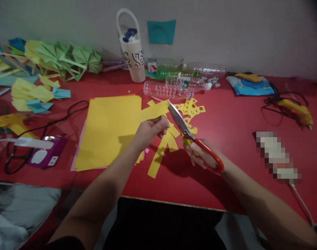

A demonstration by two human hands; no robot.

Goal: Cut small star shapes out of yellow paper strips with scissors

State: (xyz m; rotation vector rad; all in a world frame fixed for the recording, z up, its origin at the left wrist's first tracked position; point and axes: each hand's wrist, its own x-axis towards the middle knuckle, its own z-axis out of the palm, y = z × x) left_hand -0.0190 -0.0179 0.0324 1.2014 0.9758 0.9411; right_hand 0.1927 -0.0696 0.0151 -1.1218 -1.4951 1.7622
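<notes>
My left hand [153,131] is closed, thumb and fingers pinched at the lower edge of a yellow paper strip [155,110]. My right hand [197,154] grips a pair of scissors [183,126] with a red handle, their blades pointing up and left. The blade tip lies at the strip's right end; whether it touches cannot be made out. Beneath my hands, more yellow strips [158,161] lie crossed on the table. Beyond the scissors is a pile of yellow paper pieces with star-shaped holes [191,108], and small cut stars [193,130] lie beside it.
A stack of yellow sheets [109,132] lies left on the red table [233,114]. Clear plastic bottles [163,89] and a white tumbler [134,59] stand or lie behind. Glue gun [296,111], wipes pack [249,85] and a blurred-out object [276,156] are right; purple power strip [46,152] and folded paper [62,57] left.
</notes>
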